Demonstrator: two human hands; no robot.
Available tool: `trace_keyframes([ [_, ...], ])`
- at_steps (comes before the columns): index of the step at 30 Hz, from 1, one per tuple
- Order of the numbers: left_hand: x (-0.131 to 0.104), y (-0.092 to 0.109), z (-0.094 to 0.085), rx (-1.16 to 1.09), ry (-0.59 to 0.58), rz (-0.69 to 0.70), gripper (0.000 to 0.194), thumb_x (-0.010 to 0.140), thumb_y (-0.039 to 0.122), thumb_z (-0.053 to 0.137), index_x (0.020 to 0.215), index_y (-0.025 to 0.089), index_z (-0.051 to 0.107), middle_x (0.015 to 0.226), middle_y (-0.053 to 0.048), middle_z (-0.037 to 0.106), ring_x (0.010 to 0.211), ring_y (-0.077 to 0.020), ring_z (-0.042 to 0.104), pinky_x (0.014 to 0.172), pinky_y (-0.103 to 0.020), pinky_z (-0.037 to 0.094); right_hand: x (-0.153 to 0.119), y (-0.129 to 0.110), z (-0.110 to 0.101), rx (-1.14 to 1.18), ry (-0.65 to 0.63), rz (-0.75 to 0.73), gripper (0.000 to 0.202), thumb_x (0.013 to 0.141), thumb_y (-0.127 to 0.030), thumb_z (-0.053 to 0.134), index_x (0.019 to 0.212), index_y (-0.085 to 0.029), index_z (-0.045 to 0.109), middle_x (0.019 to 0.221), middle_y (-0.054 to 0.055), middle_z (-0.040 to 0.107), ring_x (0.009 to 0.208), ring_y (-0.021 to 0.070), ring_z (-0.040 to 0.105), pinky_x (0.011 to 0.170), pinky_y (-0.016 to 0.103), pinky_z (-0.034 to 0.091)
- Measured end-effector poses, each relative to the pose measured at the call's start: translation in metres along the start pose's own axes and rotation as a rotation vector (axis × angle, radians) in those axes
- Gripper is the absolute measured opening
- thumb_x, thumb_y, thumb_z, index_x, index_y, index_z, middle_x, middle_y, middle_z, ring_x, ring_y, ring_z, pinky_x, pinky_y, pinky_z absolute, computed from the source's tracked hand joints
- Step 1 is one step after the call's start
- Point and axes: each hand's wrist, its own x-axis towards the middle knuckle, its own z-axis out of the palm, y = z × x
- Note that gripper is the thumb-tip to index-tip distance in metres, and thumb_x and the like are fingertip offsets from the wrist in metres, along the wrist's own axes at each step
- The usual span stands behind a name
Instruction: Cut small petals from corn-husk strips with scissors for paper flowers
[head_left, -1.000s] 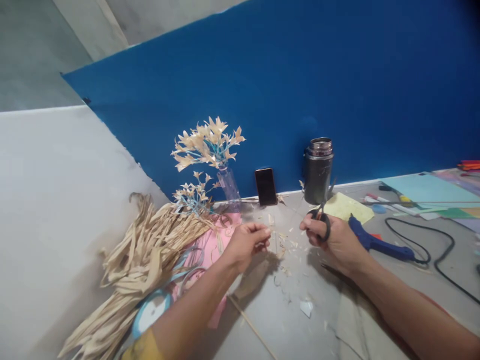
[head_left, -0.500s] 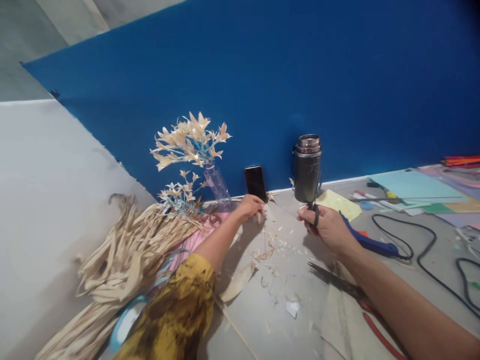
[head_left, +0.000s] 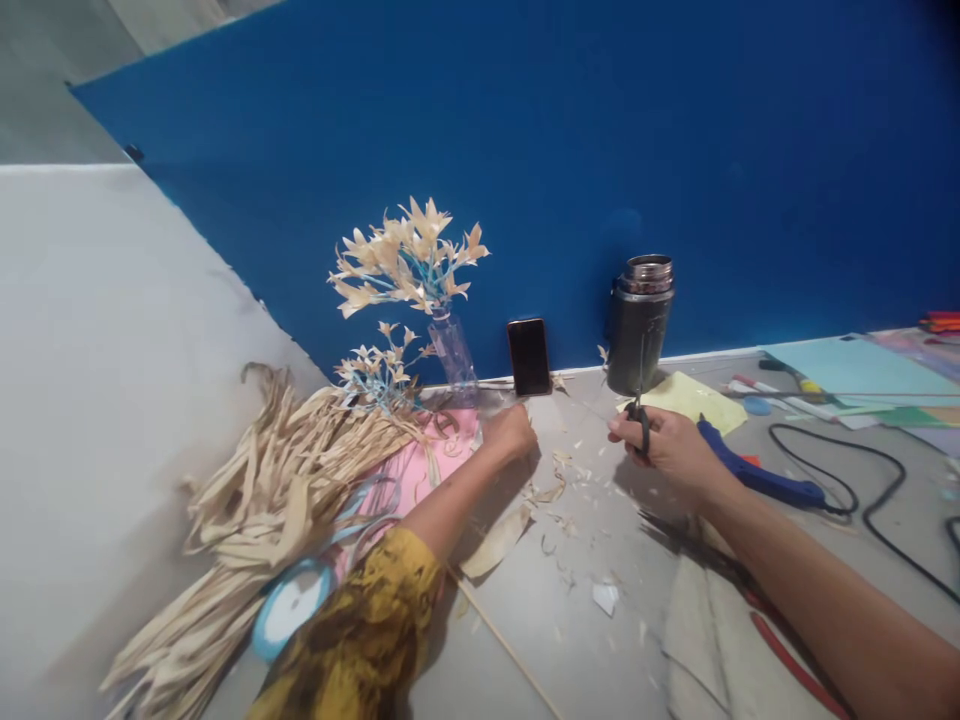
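My left hand (head_left: 511, 434) rests low over the table below the phone (head_left: 529, 357), its fingers curled and turned away; what they hold, if anything, is hidden. Small black-handled scissors (head_left: 638, 428) sit in my right hand (head_left: 664, 445), blades pointing up in front of the dark metal flask (head_left: 640, 325). A faint thin strand reaches the right fingertips from the left. Pale scraps (head_left: 553, 490) and a broad dry husk piece (head_left: 498, 543) lie between my forearms. Larger shears (head_left: 701, 550) with red handles lie partly under my right forearm.
Pale flowers (head_left: 409, 255) stand in a clear bottle (head_left: 452, 352) by the blue wall. Dry husks (head_left: 255, 490) and a blue-rimmed roll (head_left: 291, 607) lie at left. A blue glue gun (head_left: 765, 480), its black cord, yellow paper (head_left: 694, 400) and coloured sheets (head_left: 847, 365) lie at right.
The view has shifted, so the scene sits farther right. My left hand has moved slightly down and away from the phone, its fingers now more hidden. My right hand still holds the scissors.
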Motion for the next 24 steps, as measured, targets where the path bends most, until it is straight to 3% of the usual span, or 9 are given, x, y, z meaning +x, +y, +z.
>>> trace_keyframes([
  [9, -0.015, -0.013, -0.003, 0.087, 0.073, -0.005, 0.014, 0.080, 0.022, 0.057, 0.083, 0.016, 0.069, 0.083, -0.013, 0.072, 0.078, -0.0230, 0.066, 0.067, -0.029, 0.044, -0.003, -0.008, -0.002, -0.033, 0.002, -0.011, 0.036, 0.066, -0.052, 0.074, 0.067, -0.017, 0.066, 0.046, -0.003, 0.052, 0.045, 0.0124, 0.043, 0.047, 0.027, 0.029],
  [13, -0.023, -0.020, -0.017, 0.087, 0.091, 0.012, 0.014, 0.079, 0.019, 0.059, 0.089, 0.018, 0.069, 0.085, -0.011, 0.072, 0.080, -0.0226, 0.064, 0.070, -0.029, 0.043, -0.002, -0.009, -0.003, -0.061, -0.007, -0.006, 0.035, 0.067, -0.052, 0.073, 0.067, -0.017, 0.066, 0.047, -0.003, 0.053, 0.046, 0.0122, 0.043, 0.047, 0.027, 0.029],
  [17, -0.039, -0.029, -0.032, 0.097, 0.112, 0.060, 0.029, 0.077, 0.013, 0.059, 0.104, 0.017, 0.067, 0.095, -0.013, 0.072, 0.089, -0.0246, 0.064, 0.076, -0.031, 0.044, 0.000, -0.004, -0.003, -0.093, -0.052, 0.000, 0.031, 0.067, -0.048, 0.074, 0.067, -0.018, 0.067, 0.052, -0.001, 0.059, 0.047, 0.0126, 0.044, 0.048, 0.027, 0.030],
  [20, -0.051, -0.023, -0.031, 0.090, 0.122, 0.142, 0.026, 0.082, 0.012, 0.052, 0.101, 0.017, 0.069, 0.101, -0.013, 0.071, 0.096, -0.0247, 0.062, 0.081, -0.032, 0.043, 0.001, -0.001, -0.002, -0.107, -0.076, -0.011, 0.028, 0.066, -0.045, 0.075, 0.070, -0.018, 0.069, 0.062, 0.002, 0.066, 0.051, 0.0140, 0.049, 0.050, 0.028, 0.033],
  [24, -0.049, 0.000, -0.014, 0.043, 0.025, 0.308, 0.019, 0.082, 0.018, 0.055, 0.089, 0.021, 0.072, 0.099, -0.007, 0.072, 0.095, -0.0210, 0.062, 0.082, -0.028, 0.043, 0.002, 0.002, -0.002, -0.131, -0.076, -0.021, 0.027, 0.066, -0.044, 0.075, 0.071, -0.018, 0.070, 0.061, 0.001, 0.065, 0.052, 0.0147, 0.050, 0.051, 0.028, 0.034],
])
